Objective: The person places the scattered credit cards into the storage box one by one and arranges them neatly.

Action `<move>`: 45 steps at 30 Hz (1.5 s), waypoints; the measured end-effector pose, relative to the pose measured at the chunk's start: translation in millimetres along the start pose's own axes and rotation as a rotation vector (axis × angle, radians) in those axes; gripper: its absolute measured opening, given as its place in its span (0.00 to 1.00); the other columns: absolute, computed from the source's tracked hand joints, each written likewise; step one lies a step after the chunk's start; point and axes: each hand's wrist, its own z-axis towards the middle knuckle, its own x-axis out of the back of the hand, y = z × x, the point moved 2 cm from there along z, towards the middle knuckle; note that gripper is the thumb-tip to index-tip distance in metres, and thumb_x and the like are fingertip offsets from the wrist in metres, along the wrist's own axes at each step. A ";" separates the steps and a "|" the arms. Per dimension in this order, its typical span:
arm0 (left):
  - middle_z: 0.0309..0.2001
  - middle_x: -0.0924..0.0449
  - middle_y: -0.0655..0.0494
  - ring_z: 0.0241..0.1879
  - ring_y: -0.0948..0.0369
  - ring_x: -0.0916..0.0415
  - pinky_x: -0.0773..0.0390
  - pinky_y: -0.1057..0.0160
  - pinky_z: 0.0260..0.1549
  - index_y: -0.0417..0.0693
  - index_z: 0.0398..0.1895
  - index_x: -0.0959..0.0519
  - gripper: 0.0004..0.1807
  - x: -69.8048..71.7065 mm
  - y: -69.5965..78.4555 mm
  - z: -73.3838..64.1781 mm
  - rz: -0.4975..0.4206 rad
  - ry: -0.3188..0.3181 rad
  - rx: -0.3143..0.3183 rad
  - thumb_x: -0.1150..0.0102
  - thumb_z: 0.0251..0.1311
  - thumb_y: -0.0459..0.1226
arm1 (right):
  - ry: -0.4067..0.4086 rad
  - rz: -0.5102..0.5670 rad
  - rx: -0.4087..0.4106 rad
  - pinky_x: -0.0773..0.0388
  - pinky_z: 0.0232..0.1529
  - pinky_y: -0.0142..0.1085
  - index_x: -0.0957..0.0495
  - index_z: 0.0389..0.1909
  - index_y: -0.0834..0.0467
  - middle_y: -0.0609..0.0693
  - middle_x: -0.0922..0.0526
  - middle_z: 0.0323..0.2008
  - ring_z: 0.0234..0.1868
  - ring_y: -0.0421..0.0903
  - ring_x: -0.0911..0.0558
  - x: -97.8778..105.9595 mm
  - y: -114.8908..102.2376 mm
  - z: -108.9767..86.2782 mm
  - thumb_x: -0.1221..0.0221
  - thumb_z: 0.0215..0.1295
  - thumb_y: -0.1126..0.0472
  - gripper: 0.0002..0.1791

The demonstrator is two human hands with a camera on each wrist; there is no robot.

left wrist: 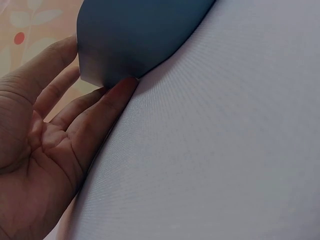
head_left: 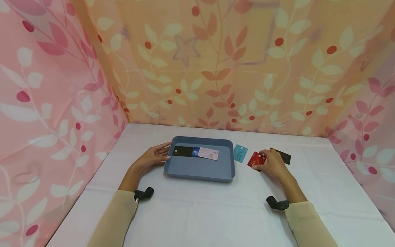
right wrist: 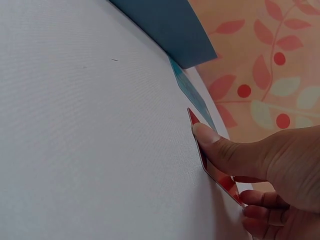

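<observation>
Red card (head_left: 256, 159) in the right hand (head_left: 273, 164), tray (head_left: 197, 168) off toward the desk's (head_left: 197, 212) left edge

Thumb and fingers pinch the card; whether it is lifted I cannot tell. It sits toward the desk's far right corner from the tray's near edge, long axis running roughly near to far, far end leaning right. The teal card (head_left: 240, 153) lies between it and the tray. The left hand (head_left: 153, 156), well apart, touches the tray's left end with extended fingers.
</observation>
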 end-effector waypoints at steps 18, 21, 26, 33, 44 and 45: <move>0.77 0.42 0.46 0.76 0.49 0.44 0.23 0.54 0.59 0.54 0.79 0.39 0.41 0.2 -0.9 2.4 0.004 -0.029 -0.037 0.32 0.64 0.34 | -0.020 0.050 -0.055 0.24 0.53 0.62 0.27 0.53 0.70 0.70 0.24 0.49 0.51 0.65 0.25 3.3 4.9 -0.7 0.23 0.52 0.50 0.37; 0.78 0.42 0.46 0.76 0.49 0.44 0.23 0.55 0.59 0.53 0.79 0.39 0.42 0.3 -0.6 2.7 -0.001 -0.030 -0.035 0.32 0.64 0.34 | -0.023 0.065 -0.051 0.24 0.52 0.60 0.28 0.52 0.70 0.69 0.24 0.49 0.50 0.64 0.25 3.3 5.8 0.1 0.22 0.51 0.51 0.38; 0.77 0.42 0.46 0.76 0.49 0.44 0.23 0.55 0.58 0.52 0.79 0.39 0.41 1.1 -1.0 3.3 -0.021 -0.035 -0.039 0.34 0.65 0.31 | -0.030 0.091 -0.056 0.25 0.54 0.61 0.31 0.58 0.69 0.70 0.24 0.51 0.51 0.64 0.25 3.4 4.6 0.0 0.22 0.51 0.52 0.41; 0.77 0.41 0.47 0.76 0.50 0.42 0.22 0.54 0.58 0.53 0.79 0.39 0.40 1.5 -2.9 3.0 -0.020 -0.034 -0.034 0.34 0.65 0.31 | -0.057 0.069 -0.061 0.29 0.57 0.67 0.30 0.63 0.64 0.73 0.27 0.57 0.57 0.68 0.28 4.1 4.9 -1.0 0.24 0.53 0.50 0.41; 0.77 0.41 0.46 0.75 0.48 0.42 0.21 0.53 0.57 0.51 0.79 0.40 0.40 0.7 -2.9 2.4 -0.001 -0.029 -0.042 0.35 0.66 0.31 | -0.033 0.082 -0.070 0.24 0.46 0.55 0.25 0.54 0.68 0.65 0.21 0.44 0.46 0.61 0.24 6.1 8.4 -3.3 0.26 0.57 0.51 0.32; 0.77 0.41 0.46 0.75 0.48 0.42 0.21 0.53 0.57 0.52 0.79 0.40 0.40 1.0 -3.4 2.6 0.002 -0.027 -0.040 0.34 0.66 0.32 | -0.030 0.088 -0.067 0.24 0.44 0.53 0.24 0.53 0.68 0.64 0.21 0.42 0.44 0.60 0.24 6.6 8.2 -4.3 0.27 0.58 0.52 0.31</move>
